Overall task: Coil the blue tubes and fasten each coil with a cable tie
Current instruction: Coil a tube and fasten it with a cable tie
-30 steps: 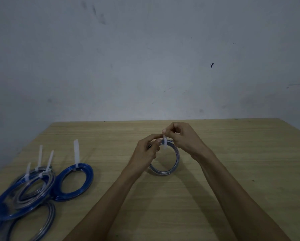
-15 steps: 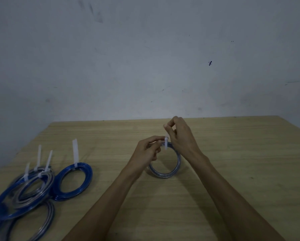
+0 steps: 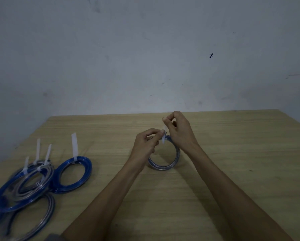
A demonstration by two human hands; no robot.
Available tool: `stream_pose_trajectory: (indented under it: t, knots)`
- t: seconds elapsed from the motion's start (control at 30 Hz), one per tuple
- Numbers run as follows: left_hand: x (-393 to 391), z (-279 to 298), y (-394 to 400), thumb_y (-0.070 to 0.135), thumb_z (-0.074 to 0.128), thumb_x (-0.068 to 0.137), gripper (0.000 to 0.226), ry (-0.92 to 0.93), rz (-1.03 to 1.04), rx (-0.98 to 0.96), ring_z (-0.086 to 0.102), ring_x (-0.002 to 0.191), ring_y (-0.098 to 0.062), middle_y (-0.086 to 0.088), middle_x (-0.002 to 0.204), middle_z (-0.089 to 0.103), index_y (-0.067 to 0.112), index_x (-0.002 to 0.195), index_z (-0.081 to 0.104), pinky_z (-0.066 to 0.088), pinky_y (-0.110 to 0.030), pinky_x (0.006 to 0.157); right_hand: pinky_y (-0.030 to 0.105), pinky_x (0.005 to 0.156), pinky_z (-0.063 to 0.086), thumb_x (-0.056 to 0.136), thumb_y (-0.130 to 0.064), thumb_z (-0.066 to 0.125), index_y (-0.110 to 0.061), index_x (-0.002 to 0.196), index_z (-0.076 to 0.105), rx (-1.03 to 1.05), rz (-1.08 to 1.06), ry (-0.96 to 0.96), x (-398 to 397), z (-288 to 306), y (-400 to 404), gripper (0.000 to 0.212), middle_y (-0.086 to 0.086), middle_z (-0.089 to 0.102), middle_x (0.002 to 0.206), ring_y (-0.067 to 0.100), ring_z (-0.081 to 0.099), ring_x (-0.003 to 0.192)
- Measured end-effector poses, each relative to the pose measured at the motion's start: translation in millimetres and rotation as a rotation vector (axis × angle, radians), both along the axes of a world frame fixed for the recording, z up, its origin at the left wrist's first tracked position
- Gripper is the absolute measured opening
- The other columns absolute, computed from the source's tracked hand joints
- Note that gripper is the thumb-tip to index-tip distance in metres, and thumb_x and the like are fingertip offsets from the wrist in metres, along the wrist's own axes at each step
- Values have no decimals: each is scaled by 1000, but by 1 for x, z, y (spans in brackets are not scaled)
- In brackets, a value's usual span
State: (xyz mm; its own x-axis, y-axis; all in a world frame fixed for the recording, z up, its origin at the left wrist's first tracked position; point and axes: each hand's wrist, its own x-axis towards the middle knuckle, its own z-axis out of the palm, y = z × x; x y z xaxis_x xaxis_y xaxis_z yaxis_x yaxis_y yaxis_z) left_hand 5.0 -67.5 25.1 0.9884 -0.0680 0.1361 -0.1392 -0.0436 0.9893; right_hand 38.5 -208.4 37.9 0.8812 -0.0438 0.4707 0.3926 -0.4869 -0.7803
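- One small coil (image 3: 164, 165) of blue tube stood on edge near the middle of the wooden table (image 3: 232, 153), held between two bare hands
- The left hand (image 3: 144, 145) had its fingers (image 3: 160, 132) curled, pinching the top of that coil where one white cable tie (image 3: 163, 136) wrapped it
- The right hand (image 3: 179, 131) had thumb and forefinger closed on the tie's free tail, which rose upward from the coil
- At the table's left edge lay a single blue coil (image 3: 72, 174), flat, with one white tie tail (image 3: 74, 145) sticking up from its far side
- Just beside it, touching, lay a heap of overlapping coils (image 3: 22, 186), blue and greyish; three white tie tails (image 3: 38, 150) stood up from it, and the exact count of coils in the heap could not be told
- A plain grey wall (image 3: 145, 58) rose behind the table
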Motion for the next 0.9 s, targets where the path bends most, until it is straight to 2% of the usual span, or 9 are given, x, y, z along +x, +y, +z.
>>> stream_pose_trajectory:
  t: [0.07, 0.17, 0.33, 0.5, 0.67, 0.73, 0.8, 0.9]
  knots:
    - [0, 1, 1, 32, 69, 94, 19, -6, -35, 6, 36, 49, -3, 15, 51, 45, 14, 91, 77, 28, -23, 50, 21, 71, 44, 102, -25, 56, -14, 91, 56, 53, -21, 21, 2, 4, -2, 16, 4, 61, 100, 8, 56, 83]
    - [-4, 1, -2, 29, 68, 95, 20, -18, -77, 25, 35, 46, -2, 17, 49, 47, 12, 91, 76, 28, -21, 48, 14, 66, 40, 102, -28, 56, -9, 94, 59, 130, -71, 56, 5, 10, -9, 21, 4, 62, 100, 5, 54, 80]
    - [-2, -1, -3, 29, 67, 95, 18, -34, -73, 28, 33, 49, -5, 16, 51, 51, 15, 97, 79, 28, -24, 50, 21, 73, 44, 102, -28, 57, -7, 97, 62, 210, -52, 90, 4, 9, -14, 22, -1, 64, 96, 10, 57, 87]
    - [-5, 4, -5, 19, 66, 96, 20, -73, -145, 99, 51, 48, 7, 20, 56, 61, 4, 102, 77, 33, -10, 47, 8, 65, 42, 101, -27, 58, -5, 95, 62, 237, -99, 94, 7, 12, -17, 23, 2, 64, 97, 7, 57, 84]
    - [-5, 4, -1, 24, 65, 97, 21, -38, -151, 131, 48, 47, 6, 21, 55, 60, 7, 103, 77, 32, -16, 48, 23, 77, 46, 102, -28, 58, -7, 95, 65, 278, -102, 88, 5, 6, -13, 23, 3, 68, 100, 11, 60, 91]
    - [-4, 3, 3, 25, 64, 98, 21, -20, -122, 98, 46, 46, 4, 20, 52, 57, 9, 103, 77, 32, -16, 49, 24, 77, 48, 102, -31, 56, -11, 99, 67, 283, -61, 112, 2, 7, -9, 24, -2, 67, 97, 8, 60, 86]
    - [-2, 1, 7, 27, 64, 98, 20, 0, -64, 23, 34, 46, -2, 17, 48, 46, 12, 102, 77, 28, -21, 49, 17, 68, 47, 103, -33, 55, -13, 99, 70, 235, 31, 173, -2, 8, -4, 26, -5, 67, 90, 1, 58, 74]
    - [0, -4, 16, 29, 65, 98, 20, 9, -29, -45, 26, 47, -6, 15, 49, 40, 14, 100, 77, 23, -22, 46, 13, 62, 46, 102, -24, 57, -9, 90, 73, 149, 146, 200, -6, 5, 6, 25, -2, 68, 82, -4, 57, 64]
